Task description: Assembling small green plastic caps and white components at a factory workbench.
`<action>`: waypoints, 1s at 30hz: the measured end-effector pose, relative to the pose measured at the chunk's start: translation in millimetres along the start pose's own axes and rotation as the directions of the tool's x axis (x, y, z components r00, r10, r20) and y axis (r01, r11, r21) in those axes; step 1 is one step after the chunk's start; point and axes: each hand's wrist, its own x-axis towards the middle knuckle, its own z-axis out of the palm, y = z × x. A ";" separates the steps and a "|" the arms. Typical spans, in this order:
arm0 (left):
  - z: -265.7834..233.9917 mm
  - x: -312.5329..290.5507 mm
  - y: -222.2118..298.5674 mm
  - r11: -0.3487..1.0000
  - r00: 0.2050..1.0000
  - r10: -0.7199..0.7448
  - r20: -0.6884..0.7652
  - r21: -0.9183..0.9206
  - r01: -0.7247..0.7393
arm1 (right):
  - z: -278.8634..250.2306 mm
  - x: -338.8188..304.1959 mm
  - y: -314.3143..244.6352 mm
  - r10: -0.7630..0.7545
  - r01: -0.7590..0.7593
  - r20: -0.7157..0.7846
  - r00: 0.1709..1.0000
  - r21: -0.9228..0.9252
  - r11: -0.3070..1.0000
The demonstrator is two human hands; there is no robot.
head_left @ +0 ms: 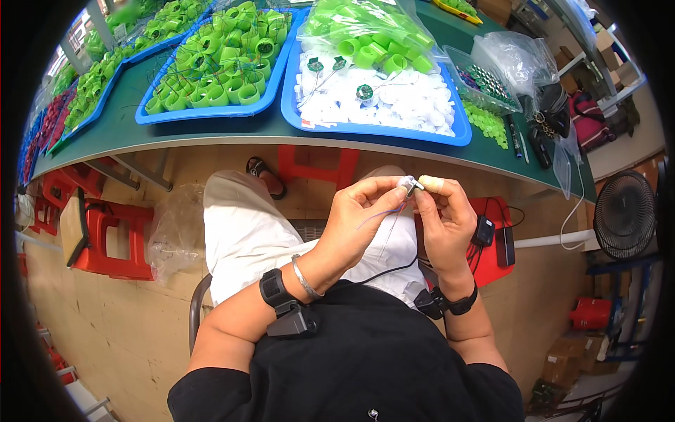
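Note:
Above my lap, my left hand (pixel 360 214) and my right hand (pixel 447 219) meet with their fingertips pinched together on a small white plastic part (pixel 408 183). Thin coloured wires (pixel 374 219) trail from it under my left fingers. Its far side and the exact grip are hidden by the fingertips. Beyond my hands, a blue tray (pixel 373 136) on the table carries a heap of white plastic pieces (pixel 415 102). Small round green circuit boards (pixel 364 92) with wires lie on that heap, and a clear bag of green plastic cups (pixel 373 49) rests behind them.
Left of it, another blue tray (pixel 204 116) holds wired green cups. Right stand a clear box (pixel 485 84) of small round parts, pale green pieces (pixel 486 124) and pens (pixel 514 135). A red stool (pixel 496 260) with black adapters and a fan (pixel 624 214) are at my right.

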 end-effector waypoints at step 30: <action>14.3 64.4 73.3 0.379 0.814 0.477 0.331 0.759 -0.530 | -22.7 28.8 -9.2 -0.184 0.173 -0.074 0.980 -0.131 0.976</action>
